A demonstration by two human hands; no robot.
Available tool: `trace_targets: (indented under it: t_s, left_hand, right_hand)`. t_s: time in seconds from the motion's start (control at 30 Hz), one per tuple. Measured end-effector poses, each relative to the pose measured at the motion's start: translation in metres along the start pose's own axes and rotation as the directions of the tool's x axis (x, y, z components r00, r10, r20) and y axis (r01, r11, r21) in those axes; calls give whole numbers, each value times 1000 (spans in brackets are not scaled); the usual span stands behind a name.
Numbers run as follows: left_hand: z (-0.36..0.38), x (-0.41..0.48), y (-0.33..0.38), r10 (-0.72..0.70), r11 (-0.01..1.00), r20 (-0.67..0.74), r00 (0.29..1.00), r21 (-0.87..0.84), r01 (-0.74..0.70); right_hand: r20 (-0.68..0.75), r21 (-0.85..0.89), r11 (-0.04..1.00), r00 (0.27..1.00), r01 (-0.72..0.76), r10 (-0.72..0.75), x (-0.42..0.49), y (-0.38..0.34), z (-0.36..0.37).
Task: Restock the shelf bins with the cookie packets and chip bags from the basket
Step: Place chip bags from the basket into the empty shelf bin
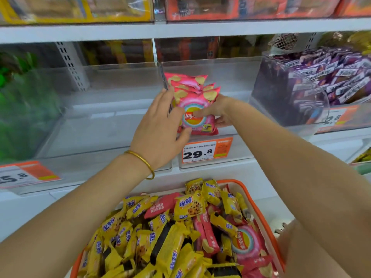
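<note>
Rightward, purple packets (pixel 331 77) near chip bags (pixel 192 101)

Setting: retail shop, snack aisle. Evidence: white tiered shelves (pixel 200 29); clear plastic bins (pixel 236 81) of packaged snacks; orange price tag (pixel 206 150) reading 29.8 on bin front; orange basket (pixel 233 181) heaped with cookie packets (pixel 188 205).
</note>
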State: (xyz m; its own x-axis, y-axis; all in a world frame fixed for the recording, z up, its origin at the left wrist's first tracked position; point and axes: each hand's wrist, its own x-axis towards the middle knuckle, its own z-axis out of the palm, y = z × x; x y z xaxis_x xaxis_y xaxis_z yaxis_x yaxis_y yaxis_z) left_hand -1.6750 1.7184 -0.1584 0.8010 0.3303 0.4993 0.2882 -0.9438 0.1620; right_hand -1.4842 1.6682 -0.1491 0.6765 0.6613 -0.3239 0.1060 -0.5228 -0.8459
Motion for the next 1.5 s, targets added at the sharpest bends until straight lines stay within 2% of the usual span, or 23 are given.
trace_targets:
  t_s: [0.17,0.33,0.47,0.53,0.73,1.0,1.13,1.33,1.43,1.5]
  left_hand:
    - [2,-1,3,-16,1000,3,1000,-15,17]
    - [3,-2,3,-7,1000,-28,1000,-29,6]
    - [4,-2,3,-27,999,-11,1000,-31,27]
    - [3,-2,3,-30,999,-18,999,-33,29]
    - [1,-2,5,-50,998,-4,999,-36,50]
    - [-3,-1,7,-68,997,22,997,-42,69]
    - [-3,-1,8,-81,996,36,996,-21,82]
    - [-3,-1,10,-75,997,39,996,-22,76]
    - [-3,0,9,-70,997,22,997,-11,70]
    - [-4,-3,12,-48,999,-24,999,2,48]
  right_hand:
    - [-10,65,998,1000,11,-11,11,1,-1]
    - [44,10,998,997,62,-63,9,4,4]
    - [54,78,995,996,66,-70,13,6,2]
    - [61,56,996,995,76,-80,12,5,4]
    - [97,90,996,995,-7,-2,12,6,1]
    - [44,105,994,999,4,-9,0,4,-8]
    - [43,2,999,998,45,-45,0,5,-2]
    - [45,-48,999,999,18,-16,-7,4,-4]
    - [20,-28,999,1000,18,-17,-19,2,-8]
    - [-44,-37,999,999,21,-22,-33,-3,-14]
